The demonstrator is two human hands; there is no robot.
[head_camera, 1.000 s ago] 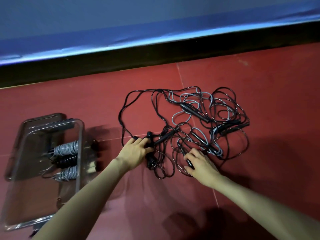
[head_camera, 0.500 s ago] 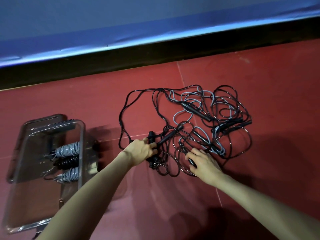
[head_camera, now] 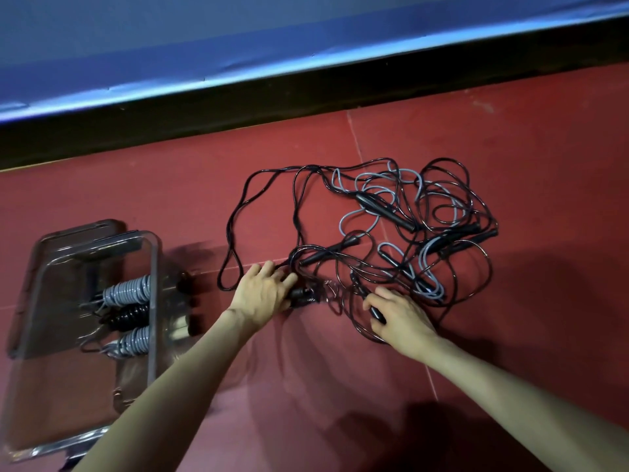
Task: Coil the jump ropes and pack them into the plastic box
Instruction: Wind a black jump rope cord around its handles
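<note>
Already the plastic box (head_camera: 155, 267) at my left held three coiled ropes. My left hand (head_camera: 262, 294) gripped a black handle (head_camera: 303, 296), my right hand (head_camera: 398, 315) pinched another within the tangled jump ropes (head_camera: 408, 233) on the floor. Untangling one seemed next.

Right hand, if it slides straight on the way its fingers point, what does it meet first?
The right hand points up-left, gripping a black jump-rope handle. Straight on, it would probably meet the thin black rope loops lying on the red floor, then the left hand. Depth is unclear.
</note>
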